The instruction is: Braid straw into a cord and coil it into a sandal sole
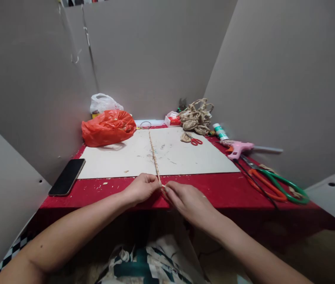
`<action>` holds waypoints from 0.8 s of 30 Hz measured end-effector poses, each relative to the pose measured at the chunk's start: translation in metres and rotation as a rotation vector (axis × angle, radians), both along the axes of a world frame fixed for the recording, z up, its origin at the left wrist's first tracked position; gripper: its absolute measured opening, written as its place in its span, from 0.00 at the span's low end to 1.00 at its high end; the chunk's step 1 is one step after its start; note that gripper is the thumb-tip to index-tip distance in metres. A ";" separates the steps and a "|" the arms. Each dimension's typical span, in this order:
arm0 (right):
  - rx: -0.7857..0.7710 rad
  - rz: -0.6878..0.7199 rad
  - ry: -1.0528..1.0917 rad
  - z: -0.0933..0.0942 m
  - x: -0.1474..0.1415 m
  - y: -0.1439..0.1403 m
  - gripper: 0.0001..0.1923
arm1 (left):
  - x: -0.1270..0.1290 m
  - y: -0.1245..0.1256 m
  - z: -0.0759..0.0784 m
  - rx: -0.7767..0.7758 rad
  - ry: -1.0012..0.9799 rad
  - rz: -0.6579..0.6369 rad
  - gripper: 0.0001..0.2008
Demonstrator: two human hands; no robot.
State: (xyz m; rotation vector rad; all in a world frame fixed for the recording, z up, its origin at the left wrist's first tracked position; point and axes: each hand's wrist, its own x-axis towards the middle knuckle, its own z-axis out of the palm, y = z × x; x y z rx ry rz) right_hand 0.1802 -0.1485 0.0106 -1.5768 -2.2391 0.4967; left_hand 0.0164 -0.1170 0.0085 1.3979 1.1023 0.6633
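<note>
A thin, straw-coloured fibre cord (153,152) is being stretched down the middle of a flat white rectangular board (197,159), from near the board's far edge to the near edge of a worktop covered in red cloth (214,191). At that near edge it is being pinched by the fingertips of the bare left hand (143,188), which is being kept curled; the bare right hand (189,201) is being held closed on it just beside. The hands are apparently being set so close together for fine control of a narrow strand, and the cord is probably being kept straight along the board so that its length is being supported.

Tools seem to be kept along the worktop's right edge for easy reach: a pink plastic glue gun (240,149) and large metal scissors with orange and green loop handles (275,184). A black, smooth, rectangular phone (67,177) is being kept at the near left corner, clear of the hands.

At the board's far right corner, a rough, brown, looped bundle of braided rope (197,114) is being heaped, while a crinkled, glossy orange-red plastic bag (108,128) is being rested over the far left corner.
</note>
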 end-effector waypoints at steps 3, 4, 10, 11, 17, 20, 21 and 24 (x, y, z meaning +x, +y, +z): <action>-0.009 -0.020 0.004 0.004 -0.001 -0.008 0.16 | 0.002 -0.003 0.000 -0.002 -0.032 0.049 0.12; -0.009 -0.013 0.023 0.002 -0.002 -0.011 0.17 | 0.003 -0.004 -0.001 -0.019 -0.045 0.071 0.12; 0.083 -0.005 -0.043 -0.030 -0.016 -0.026 0.17 | 0.012 -0.015 -0.006 -0.182 -0.181 0.187 0.12; 0.076 0.009 -0.072 -0.033 -0.018 -0.028 0.17 | 0.012 -0.017 -0.006 -0.201 -0.196 0.205 0.11; -0.013 0.116 0.187 -0.009 -0.008 -0.039 0.18 | 0.000 -0.019 -0.001 -0.121 -0.216 0.205 0.09; 0.109 -0.160 0.406 0.008 -0.002 -0.025 0.18 | -0.006 -0.017 0.000 -0.060 -0.187 0.133 0.10; 0.096 -0.209 0.445 0.011 -0.001 -0.017 0.20 | -0.006 -0.016 0.000 -0.054 -0.184 0.116 0.11; -0.139 -0.045 0.575 0.008 -0.004 0.004 0.19 | -0.005 -0.012 0.000 -0.051 -0.201 0.085 0.13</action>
